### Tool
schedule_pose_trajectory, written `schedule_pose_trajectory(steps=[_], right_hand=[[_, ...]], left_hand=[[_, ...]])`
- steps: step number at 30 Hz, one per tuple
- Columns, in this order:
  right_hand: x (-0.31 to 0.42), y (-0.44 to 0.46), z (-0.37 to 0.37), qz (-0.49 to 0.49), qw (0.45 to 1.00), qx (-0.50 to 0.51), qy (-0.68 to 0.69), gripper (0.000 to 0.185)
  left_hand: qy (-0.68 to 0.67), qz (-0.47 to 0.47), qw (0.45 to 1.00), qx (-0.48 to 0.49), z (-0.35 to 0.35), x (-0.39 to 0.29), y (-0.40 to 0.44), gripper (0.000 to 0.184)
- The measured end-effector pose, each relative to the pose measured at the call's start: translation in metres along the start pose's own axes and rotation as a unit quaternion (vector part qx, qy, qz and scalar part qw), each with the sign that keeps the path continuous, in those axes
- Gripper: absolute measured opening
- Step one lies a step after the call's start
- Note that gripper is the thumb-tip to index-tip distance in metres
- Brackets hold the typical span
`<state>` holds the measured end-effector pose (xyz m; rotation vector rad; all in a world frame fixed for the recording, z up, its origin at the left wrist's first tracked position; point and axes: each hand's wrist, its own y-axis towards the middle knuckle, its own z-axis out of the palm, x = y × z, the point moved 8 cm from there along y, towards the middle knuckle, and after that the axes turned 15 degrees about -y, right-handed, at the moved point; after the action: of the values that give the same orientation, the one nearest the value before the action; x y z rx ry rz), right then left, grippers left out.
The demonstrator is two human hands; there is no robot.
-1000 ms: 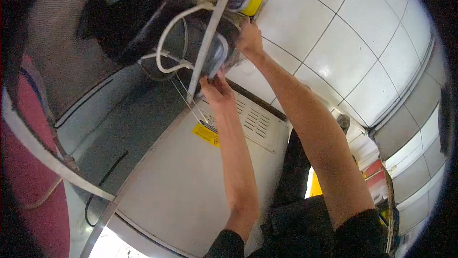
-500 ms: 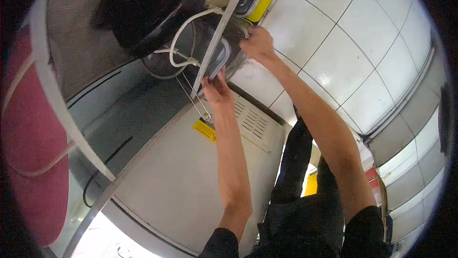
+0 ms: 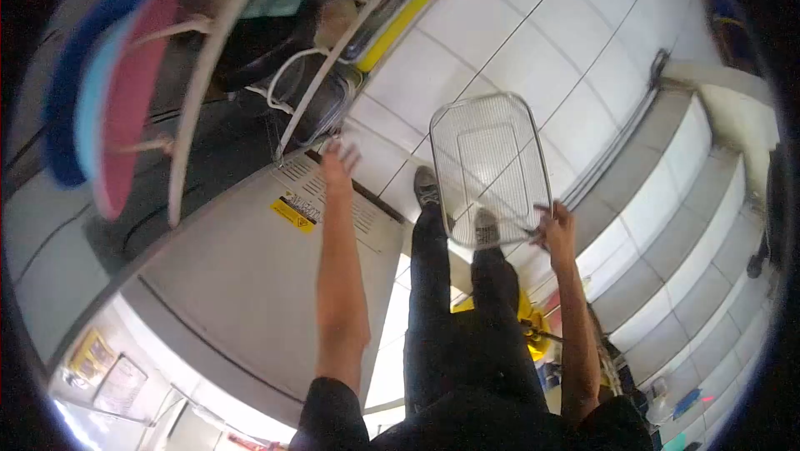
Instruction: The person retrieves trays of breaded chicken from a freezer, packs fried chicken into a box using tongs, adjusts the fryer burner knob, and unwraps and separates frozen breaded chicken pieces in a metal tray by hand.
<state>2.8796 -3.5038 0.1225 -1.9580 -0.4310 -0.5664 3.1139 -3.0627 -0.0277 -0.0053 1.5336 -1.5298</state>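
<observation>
A rectangular wire mesh basket point(image 3: 492, 147) hangs in front of me over the tiled floor, its rim a thick metal wire. My right hand point(image 3: 558, 234) grips the basket at its near right corner, fingers wrapped round the rim. Empty and with fingers spread, my left hand point(image 3: 338, 163) reaches up beside the rack, just below a clear container point(image 3: 329, 109) on it. The hand looks slightly blurred and appears apart from the container.
A white-framed rack point(image 3: 312, 101) at upper left holds a black pan point(image 3: 267, 42), a yellow-edged tray point(image 3: 400, 22) and round pink point(image 3: 137, 109) and blue items. Under it stands a metal cabinet point(image 3: 275, 293) with vents. Tiled steps point(image 3: 642, 192) rise on the right.
The mesh basket has come off the rack and moved right, held in my right hand. My left hand has let go and opened. The view has shifted to the right.
</observation>
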Motion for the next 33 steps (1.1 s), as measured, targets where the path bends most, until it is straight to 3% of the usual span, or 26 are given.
schedule_pose_trajectory(steps=[1, 2, 3, 5, 6, 7, 8, 9, 10, 11, 12, 13, 14, 15, 16, 17, 21, 25, 29, 33], right_hand=[[-0.006, -0.028, -0.024, -0.028, 0.994, -0.039, 0.098, 0.028], [0.012, -0.059, -0.048, -0.053, 0.998, -0.031, 0.028, 0.033], [0.018, -0.089, -0.07, -0.007, 0.999, -0.035, 0.012, 0.034], [0.066, -0.153, -0.108, -0.076, 0.995, -0.036, 0.058, 0.035], [0.083, -0.18, -0.125, -0.083, 0.993, -0.029, 0.085, 0.036], [0.099, -0.208, -0.139, -0.087, 0.99, -0.018, 0.107, 0.037], [0.116, -0.23, -0.151, -0.118, 0.986, -0.026, 0.116, 0.036], [0.13, -0.249, -0.161, -0.149, 0.98, -0.03, 0.125, 0.036], [0.146, -0.266, -0.167, -0.156, 0.974, -0.036, 0.163, 0.036], [0.164, -0.283, -0.17, -0.159, 0.973, 0.003, 0.168, 0.044], [0.179, -0.299, -0.164, -0.182, 0.946, 0.07, 0.258, 0.048], [0.196, -0.31, -0.153, -0.192, 0.909, 0.145, 0.341, 0.054], [0.214, -0.316, -0.141, -0.21, 0.906, 0.176, 0.323, 0.054], [0.228, -0.327, -0.123, -0.203, 0.884, 0.226, 0.356, 0.055], [0.24, -0.343, -0.107, -0.19, 0.861, 0.272, 0.385, 0.056], [0.252, -0.358, -0.091, -0.2, 0.859, 0.3, 0.364, 0.056], [0.297, -0.453, -0.025, -0.229, 0.836, 0.412, 0.28, 0.058], [0.293, -0.594, 0.086, -0.231, 0.762, 0.572, 0.197, 0.054], [0.206, -0.746, 0.197, -0.222, 0.701, 0.668, 0.111, 0.054], [0.087, -0.87, 0.297, -0.145, 0.689, 0.709, 0.034, 0.054]], left_hand=[[0.107, 0.007, 0.994, 0.0, -0.012, 0.023, -0.019, 0.04], [0.166, 0.016, 0.985, 0.036, -0.014, 0.046, -0.049, 0.039], [0.208, 0.016, 0.974, 0.088, -0.007, 0.06, -0.102, 0.03], [0.281, 0.028, 0.94, 0.192, 0.004, 0.089, -0.211, 0.02], [0.538, 0.098, 0.799, 0.251, 0.016, 0.1, -0.266, 0.023], [0.73, 0.202, 0.591, 0.278, 0.026, 0.111, -0.323, 0.027], [0.67, 0.235, 0.654, 0.263, -0.035, 0.167, -0.328, 0.032], [0.468, 0.132, 0.845, 0.224, -0.033, 0.128, -0.406, 0.024], [0.508, 0.157, 0.832, 0.162, -0.045, 0.111, -0.459, 0.029], [0.459, 0.16, 0.859, 0.163, -0.06, 0.095, -0.504, 0.028], [0.449, 0.159, 0.869, 0.134, -0.094, 0.092, -0.53, 0.03], [0.46, 0.141, 0.873, 0.079, -0.131, 0.089, -0.55, 0.029], [0.376, 0.128, 0.917, 0.027, -0.176, 0.088, -0.566, 0.028], [0.396, 0.114, 0.907, -0.079, -0.209, 0.063, -0.596, 0.026], [0.345, 0.133, 0.922, -0.12, -0.274, 0.085, -0.587, 0.025], [0.202, 0.112, 0.96, -0.156, -0.311, 0.084, -0.61, 0.024], [-0.059, 0.121, 0.939, -0.316, -0.414, 0.103, -0.713, 0.024], [-0.215, 0.155, 0.899, -0.35, -0.46, 0.124, -0.795, 0.034], [-0.316, 0.282, 0.85, -0.314, -0.505, 0.124, -0.867, 0.041], [-0.405, 0.358, 0.804, -0.247, -0.533, 0.045, -0.975, 0.045]])
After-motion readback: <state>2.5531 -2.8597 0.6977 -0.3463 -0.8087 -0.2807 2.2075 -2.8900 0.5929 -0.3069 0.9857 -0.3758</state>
